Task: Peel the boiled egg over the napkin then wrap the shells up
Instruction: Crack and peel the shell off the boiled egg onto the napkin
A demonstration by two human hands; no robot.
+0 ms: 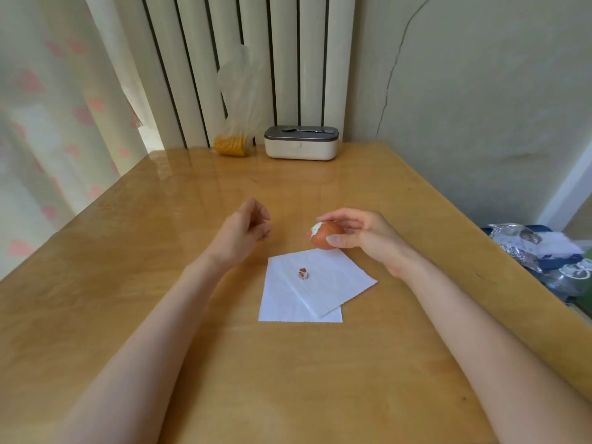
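Hanging at the far left is a pale curtain (48,123) printed with pink hearts. The wooden table (160,283) fills the centre of the view.

The left hand (246,229) is held above the tabletop, left of the napkin. Its fingers are loosely curled and slightly apart, and they grip no object.

At the far table edge, a clear plastic bag (232,145) with yellow contents stands beside a cream lidded box (301,144).

The white napkin (307,293) lies flat on the table between the forearms. A few brown shell fragments (302,274) rest on its upper left area.

The egg (323,235) is held over the far edge of the napkin. Its left end is peeled to the white, and brown shell covers the remainder.

The right hand (362,238) grips the egg, fingers curved over the top and thumb against the near side.

Foil wrappers (512,238) lie beyond the right table edge.
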